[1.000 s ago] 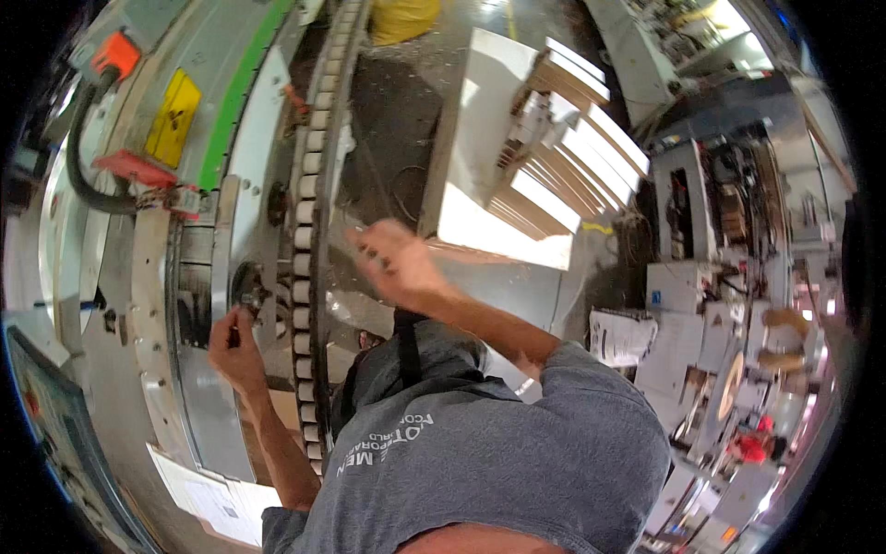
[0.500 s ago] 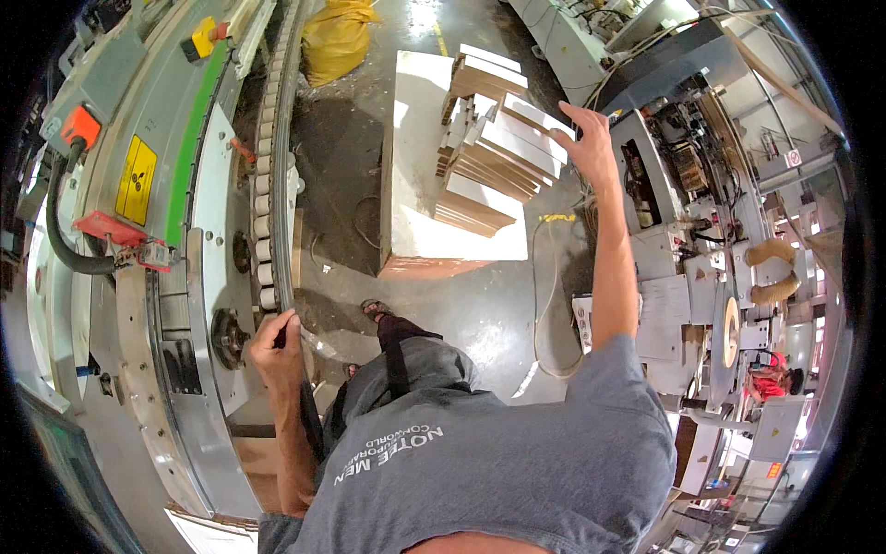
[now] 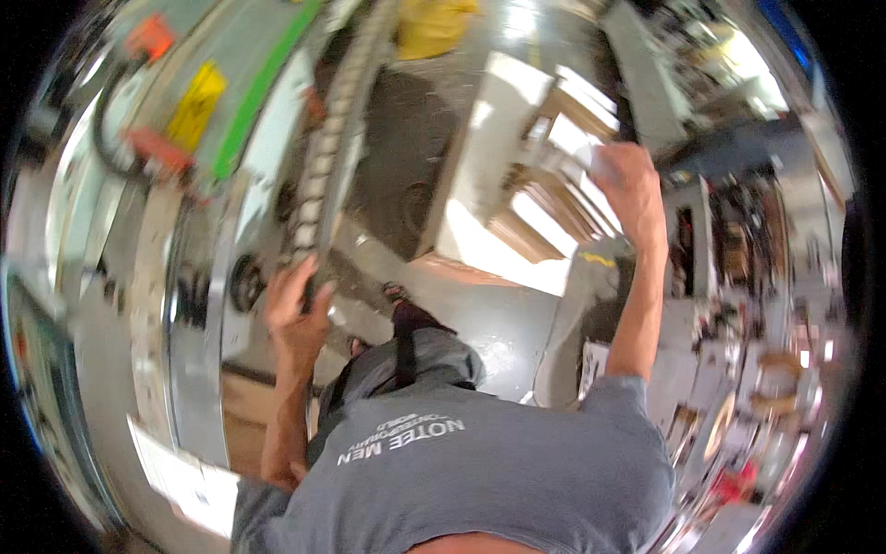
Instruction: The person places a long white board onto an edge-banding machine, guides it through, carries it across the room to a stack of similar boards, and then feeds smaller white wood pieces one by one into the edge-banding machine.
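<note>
My right hand point(image 3: 629, 180), blurred, is closed at the right end of the upper white boards; its fingers curl over the edge of a white board point(image 3: 574, 138). The boards, with brown edges, lie in a stepped, fanned pile point(image 3: 531, 226) on a larger white panel stack point(image 3: 466, 226). My left hand point(image 3: 297, 314) is at the near end of a roller rail point(image 3: 312, 198), thumb and fingers apart, with nothing clearly seen between them.
A long machine with a green strip point(image 3: 263, 97) and a yellow label point(image 3: 197, 106) runs along the left. A yellow sack point(image 3: 434, 28) lies on the floor at the far end. Machinery with exposed parts point(image 3: 738, 231) lines the right. My feet are between the rail and the panel stack.
My view has swung, shifting the scene rightward and blurring it. The right hand has gone from spread fingers to curled ones at the boards. The left hand's pinched fingers have come apart.
</note>
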`<state>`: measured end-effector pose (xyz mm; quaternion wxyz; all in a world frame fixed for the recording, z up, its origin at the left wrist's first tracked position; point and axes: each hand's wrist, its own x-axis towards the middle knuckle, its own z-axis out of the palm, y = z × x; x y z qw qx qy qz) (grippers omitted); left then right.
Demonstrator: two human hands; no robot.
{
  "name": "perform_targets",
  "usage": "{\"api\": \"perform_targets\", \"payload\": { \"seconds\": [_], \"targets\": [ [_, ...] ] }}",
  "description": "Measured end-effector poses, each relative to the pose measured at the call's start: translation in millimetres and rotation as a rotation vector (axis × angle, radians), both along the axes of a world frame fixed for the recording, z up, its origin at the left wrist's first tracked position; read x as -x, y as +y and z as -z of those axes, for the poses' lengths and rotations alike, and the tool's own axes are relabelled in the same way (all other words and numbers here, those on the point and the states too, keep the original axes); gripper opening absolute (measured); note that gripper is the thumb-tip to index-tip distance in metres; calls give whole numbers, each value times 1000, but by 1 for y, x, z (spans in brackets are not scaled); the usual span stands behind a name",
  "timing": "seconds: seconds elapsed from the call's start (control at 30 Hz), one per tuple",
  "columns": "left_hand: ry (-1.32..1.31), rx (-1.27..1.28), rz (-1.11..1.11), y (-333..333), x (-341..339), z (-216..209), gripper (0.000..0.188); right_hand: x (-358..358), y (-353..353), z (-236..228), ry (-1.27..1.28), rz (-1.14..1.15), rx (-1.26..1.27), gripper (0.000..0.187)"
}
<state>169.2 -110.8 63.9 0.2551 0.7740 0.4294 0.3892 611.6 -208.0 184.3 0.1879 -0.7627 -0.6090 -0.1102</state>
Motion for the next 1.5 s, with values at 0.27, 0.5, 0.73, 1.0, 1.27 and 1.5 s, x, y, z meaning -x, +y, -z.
{"api": "perform_targets", "payload": {
  "seconds": [0.27, 0.5, 0.73, 1.0, 1.27, 1.5],
  "targets": [
    [126, -158, 224, 5, 47, -32, 48, 246, 113, 71, 385, -1033, 271, 43],
    [178, -252, -533, -12, 175, 8, 32, 421, 154, 120, 565, -1109, -102, 46],
    [215, -360, -747, 22, 235, 69, 33, 518, 145, 182, 1690, -800, 599, 60],
    [293, -185, -1007, 3, 231, 64, 32, 544, 164, 197, 1594, -782, 533, 60],
    [301, -166, -988, 14, 242, 68, 20, 545, 171, 183, 1559, -752, 562, 36],
    [295, -170, -928, 45, 219, 65, 15, 526, 201, 192, 1302, -735, 421, 19]
  ]
}}
